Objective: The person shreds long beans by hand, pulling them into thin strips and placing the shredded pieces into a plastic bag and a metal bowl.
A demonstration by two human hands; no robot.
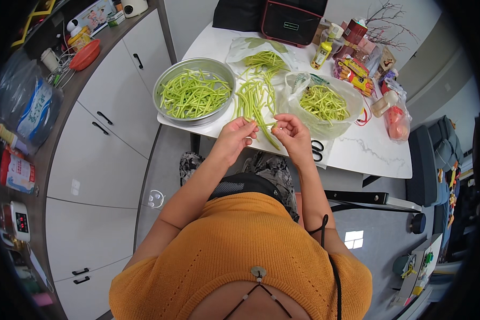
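Over the table's front edge, my left hand (237, 138) pinches a thin green stem (265, 125) between thumb and finger. My right hand (294, 137) is closed in a pinch at the stem's other end. Behind them lies a loose pile of long green stems (253, 100), some hanging over the edge. To the left stands a round metal bowl (200, 63) full of short green pieces (193, 95). On the right, an open translucent plastic bag (325, 128) holds a tangle of stems (324, 102). Another plastic bag (240, 49) lies behind the pile, with more stems spilling from it.
Black-handled scissors (317, 150) lie at the front edge beside my right hand. At the back stand a black appliance (290, 24) and a yellow bottle (321, 55). Snack packets (354, 74) and bagged fruit (396, 122) sit at the right. White cabinets (104, 85) run along the left.
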